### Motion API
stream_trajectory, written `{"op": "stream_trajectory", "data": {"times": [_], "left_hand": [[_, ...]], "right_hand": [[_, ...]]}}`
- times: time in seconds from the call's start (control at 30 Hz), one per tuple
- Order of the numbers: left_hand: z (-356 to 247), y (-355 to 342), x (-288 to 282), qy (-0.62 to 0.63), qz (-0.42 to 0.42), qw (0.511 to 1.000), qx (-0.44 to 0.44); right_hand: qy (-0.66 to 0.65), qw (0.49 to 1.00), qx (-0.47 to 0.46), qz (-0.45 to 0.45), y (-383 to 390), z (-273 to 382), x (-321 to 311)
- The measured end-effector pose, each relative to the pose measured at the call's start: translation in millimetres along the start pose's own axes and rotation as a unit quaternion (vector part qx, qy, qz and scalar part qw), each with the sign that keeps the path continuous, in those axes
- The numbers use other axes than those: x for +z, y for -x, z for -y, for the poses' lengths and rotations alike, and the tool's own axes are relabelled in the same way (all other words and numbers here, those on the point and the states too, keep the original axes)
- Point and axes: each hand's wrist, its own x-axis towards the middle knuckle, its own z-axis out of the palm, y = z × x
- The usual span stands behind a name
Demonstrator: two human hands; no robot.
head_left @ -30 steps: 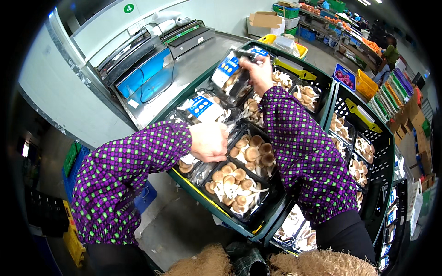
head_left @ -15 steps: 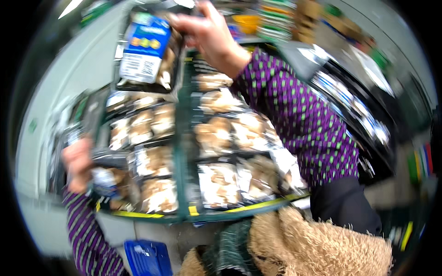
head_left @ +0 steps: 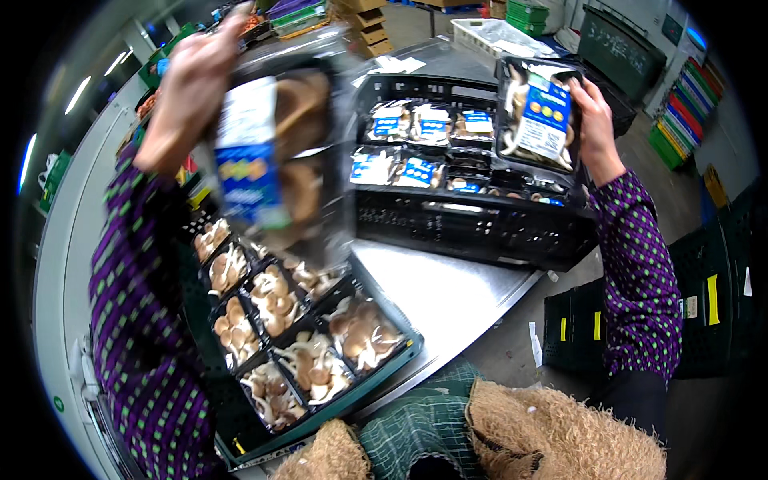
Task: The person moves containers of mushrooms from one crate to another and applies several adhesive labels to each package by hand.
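Observation:
My left hand [head_left: 192, 92] is raised at the upper left, closed on the edge of a film-wrapped mushroom pack [head_left: 302, 172]. That pack is close to the camera and smeared by motion, with its blue and white label upside down. In my right hand [head_left: 598, 128] is a second mushroom pack [head_left: 512, 120], gripped by its right side and tilted up over the right end of a black crate [head_left: 472, 228]. Labelled packs [head_left: 432, 124] stand in rows inside that crate. Below my left hand, a green crate [head_left: 412, 342] holds several packs of mushrooms [head_left: 316, 368] without visible labels.
A steel table [head_left: 432, 292] carries the black crate. Behind it are a white tray [head_left: 496, 38] and cardboard boxes [head_left: 368, 28]. To the right rise a stack of coloured crates [head_left: 688, 108] and dark crates [head_left: 572, 332] on the floor. A pale wall lines the left.
The view has swung right, from the green crates to the black crate. My right hand has carried its pack there; my left hand has risen from the left side with a pack.

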Motion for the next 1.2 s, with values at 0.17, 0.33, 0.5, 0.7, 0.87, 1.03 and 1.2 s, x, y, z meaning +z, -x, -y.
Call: {"op": "stream_trajectory", "data": {"times": [0.17, 0.33, 0.5, 0.7, 0.87, 1.03, 1.2], "left_hand": [[-93, -104, 218, 0.302, 0.195, 0.877, -0.319], [-131, -96, 413, 0.209, 0.435, 0.873, -0.066], [-172, -63, 499, 0.201, 0.433, 0.875, -0.081], [-179, -32, 493, 0.264, 0.414, 0.822, -0.288], [-146, 34, 448, 0.18, 0.357, 0.915, -0.06], [-155, 46, 458, 0.134, 0.256, 0.957, -0.026], [-155, 49, 453, 0.132, 0.229, 0.964, -0.037]], "right_hand": [[0.117, 0.991, -0.013, -0.065, -16, -4, -92], [0.217, 0.974, 0.002, -0.06, 0, -31, -101], [0.381, 0.924, 0.016, 0.035, 2, -34, -91], [0.543, 0.812, 0.114, 0.181, -7, -63, -78], [0.621, 0.73, 0.139, 0.251, -13, -67, -71], [0.733, 0.589, 0.071, 0.332, -14, -81, -63], [0.772, 0.564, -0.036, 0.29, -4, -93, -66]]}}
